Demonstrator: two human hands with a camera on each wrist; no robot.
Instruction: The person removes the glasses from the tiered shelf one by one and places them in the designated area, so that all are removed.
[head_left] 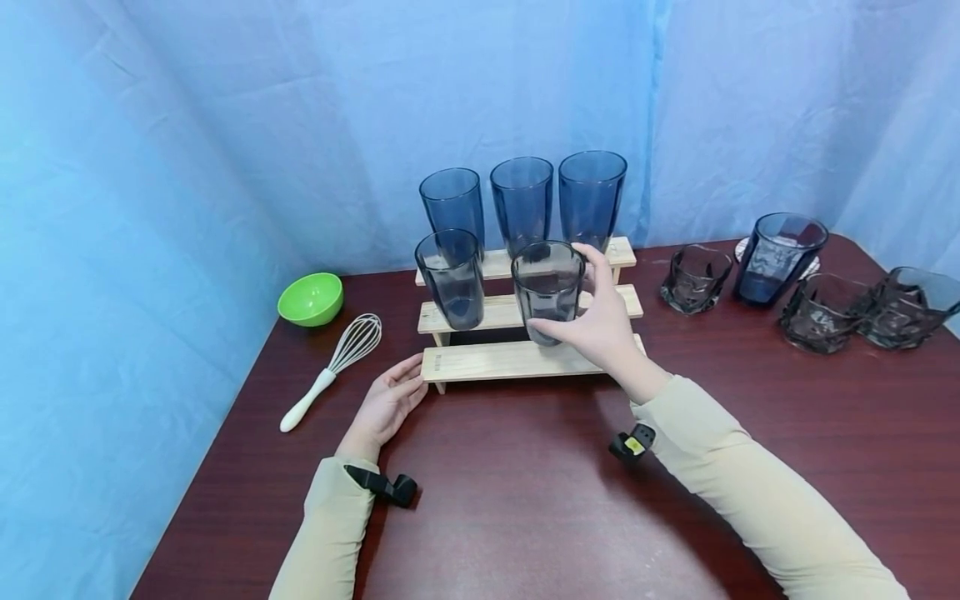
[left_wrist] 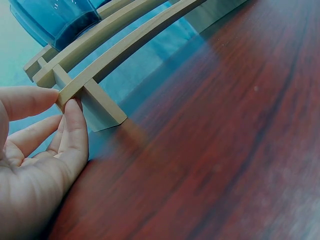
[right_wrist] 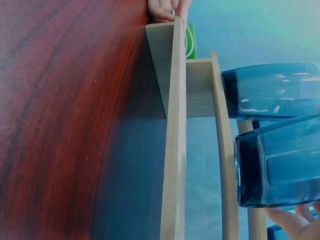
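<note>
A pale wooden three-step rack (head_left: pixel 480 360) stands on the table. My left hand (head_left: pixel 388 404) pinches the left end of its lowest board between thumb and fingers, plain in the left wrist view. With thumb and fingers around its sides, my right hand (head_left: pixel 600 325) grips a grey-tinted drinking glass (head_left: pixel 549 287), upright at the middle step. In the right wrist view this glass (right_wrist: pixel 287 162) has its base at the middle board; whether it bears on it I cannot tell. Left of it, another glass (head_left: pixel 457 287) stands on the same step. Three taller-looking blue glasses (head_left: pixel 522 204) line the top step.
On the right stand a tall dark-blue glass (head_left: pixel 776 258) by a white coaster (head_left: pixel 808 265) and several short, faceted dark glasses (head_left: pixel 696 282). A green bowl (head_left: pixel 311 302) and a white-handled whisk (head_left: pixel 330 375) lie at left. Blue curtains (head_left: pixel 375 108) hang behind the table.
</note>
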